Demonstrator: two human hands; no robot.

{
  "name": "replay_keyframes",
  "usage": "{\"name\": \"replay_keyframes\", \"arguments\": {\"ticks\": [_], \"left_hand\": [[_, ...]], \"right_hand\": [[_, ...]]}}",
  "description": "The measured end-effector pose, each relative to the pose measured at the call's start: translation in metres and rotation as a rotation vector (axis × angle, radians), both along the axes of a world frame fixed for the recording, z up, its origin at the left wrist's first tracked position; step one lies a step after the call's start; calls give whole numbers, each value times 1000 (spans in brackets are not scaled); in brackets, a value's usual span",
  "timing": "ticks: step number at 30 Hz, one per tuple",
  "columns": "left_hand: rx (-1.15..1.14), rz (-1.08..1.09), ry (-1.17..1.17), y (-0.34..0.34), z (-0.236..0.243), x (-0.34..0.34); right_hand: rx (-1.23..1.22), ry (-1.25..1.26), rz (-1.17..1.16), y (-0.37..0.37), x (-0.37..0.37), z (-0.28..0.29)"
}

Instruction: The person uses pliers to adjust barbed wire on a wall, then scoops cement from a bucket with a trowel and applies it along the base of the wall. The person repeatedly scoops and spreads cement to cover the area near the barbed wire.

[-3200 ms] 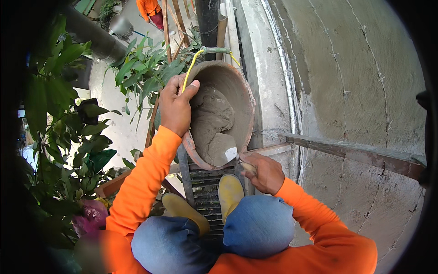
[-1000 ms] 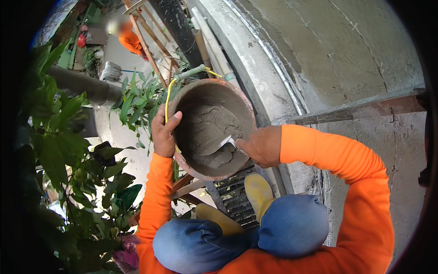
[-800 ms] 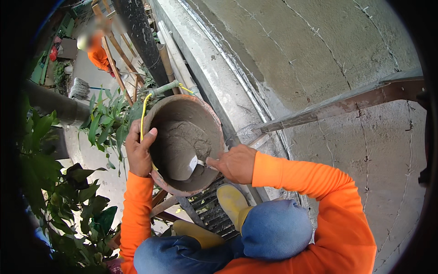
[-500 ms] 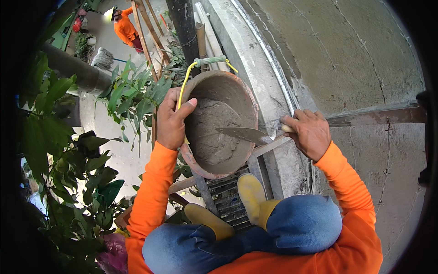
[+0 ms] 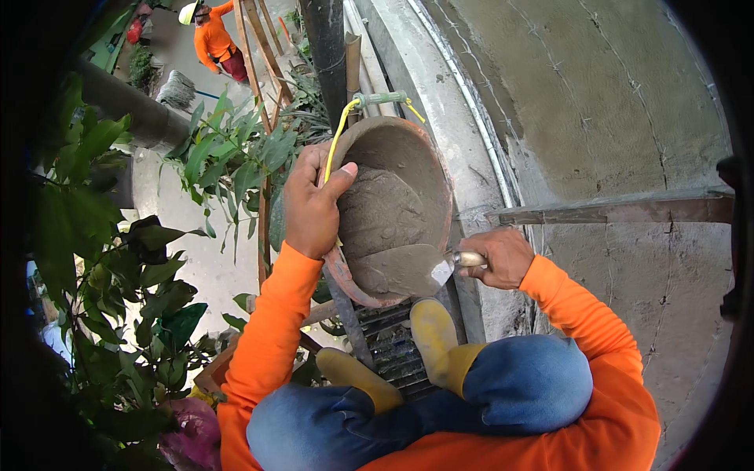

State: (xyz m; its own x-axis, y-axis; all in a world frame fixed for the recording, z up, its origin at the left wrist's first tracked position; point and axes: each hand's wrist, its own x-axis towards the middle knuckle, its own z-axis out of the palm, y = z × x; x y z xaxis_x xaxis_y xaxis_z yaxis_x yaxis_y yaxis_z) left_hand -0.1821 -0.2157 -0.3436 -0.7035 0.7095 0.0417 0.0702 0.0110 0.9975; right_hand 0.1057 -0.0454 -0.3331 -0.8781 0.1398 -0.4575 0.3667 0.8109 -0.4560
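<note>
My left hand [image 5: 314, 200] grips the left rim of a mortar-stained bucket [image 5: 355, 292], thumb over the edge and fingers outside. The bucket tilts so its mouth faces me. Grey wet mortar [image 5: 385, 208] lies inside, and a yellow cord with a green grip [image 5: 381, 98] forms its handle at the far rim. In my right hand [image 5: 503, 257] is the light handle of a trowel [image 5: 404, 269]. Its blade lies flat over the mortar near the bucket's near right side, smeared grey, with a shiny patch by the handle.
A concrete ledge [image 5: 440, 102] with a pale pipe runs beside the bucket. Beyond it is a plastered surface [image 5: 550, 125] crossed by barbed wire and a beam [image 5: 628, 210]. Leafy branches [image 5: 102, 235] crowd the left. My yellow boots [image 5: 432, 334] rest on slats; a helmeted person [image 5: 216, 43] stands far below.
My right hand has moved nearer to me with the trowel, whose blade has swung lower in the bucket and turned flatter. The bucket and my left hand have shifted slightly right.
</note>
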Motion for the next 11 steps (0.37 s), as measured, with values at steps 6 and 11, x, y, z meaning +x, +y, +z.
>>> {"name": "replay_keyframes", "arguments": {"ticks": [6, 11], "left_hand": [[35, -49, 95, 5, 14, 16], [65, -31, 63, 11, 13, 22]], "right_hand": [[-742, -79, -478, -37, 40, -54], [-885, 242, -824, -50, 68, -59]]}}
